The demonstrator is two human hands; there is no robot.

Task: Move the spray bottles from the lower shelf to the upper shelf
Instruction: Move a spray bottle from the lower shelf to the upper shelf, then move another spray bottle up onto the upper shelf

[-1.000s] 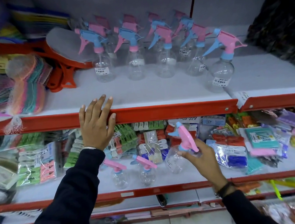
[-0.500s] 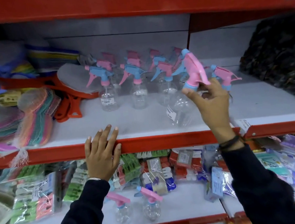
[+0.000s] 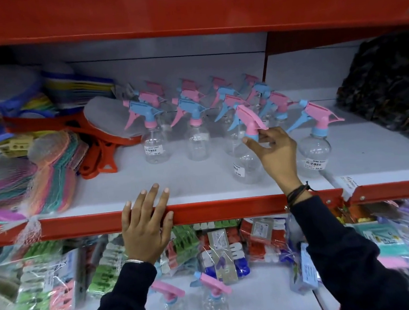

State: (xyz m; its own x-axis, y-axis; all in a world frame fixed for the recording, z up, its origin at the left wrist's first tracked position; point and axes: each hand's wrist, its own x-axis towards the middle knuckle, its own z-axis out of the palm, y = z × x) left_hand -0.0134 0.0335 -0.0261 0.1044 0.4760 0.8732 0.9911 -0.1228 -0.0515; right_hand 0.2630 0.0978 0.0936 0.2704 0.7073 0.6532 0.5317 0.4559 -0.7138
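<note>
My right hand [image 3: 271,150] grips the neck of a clear spray bottle with a pink head [image 3: 246,166]; its base rests on the upper shelf [image 3: 200,180], near the front. Several more clear spray bottles [image 3: 197,128] with pink and blue heads stand in rows behind it, and one [image 3: 315,150] stands just to its right. Two spray bottles [image 3: 171,306] [image 3: 215,302] stand on the lower shelf [image 3: 265,298] between my arms. My left hand [image 3: 145,226] lies flat, fingers spread, on the red front edge of the upper shelf.
Red-handled mesh swatters [image 3: 102,129] and netted coloured pads [image 3: 47,173] fill the upper shelf's left. A dark bundle [image 3: 391,94] sits at its right. Bagged clothes pegs [image 3: 186,245] crowd the lower shelf's back. A red shelf [image 3: 185,5] hangs overhead.
My right hand lifted the pink-headed bottle from the lower shelf and has set it down on the upper shelf. The view tilted upward. My left hand stayed on the shelf edge.
</note>
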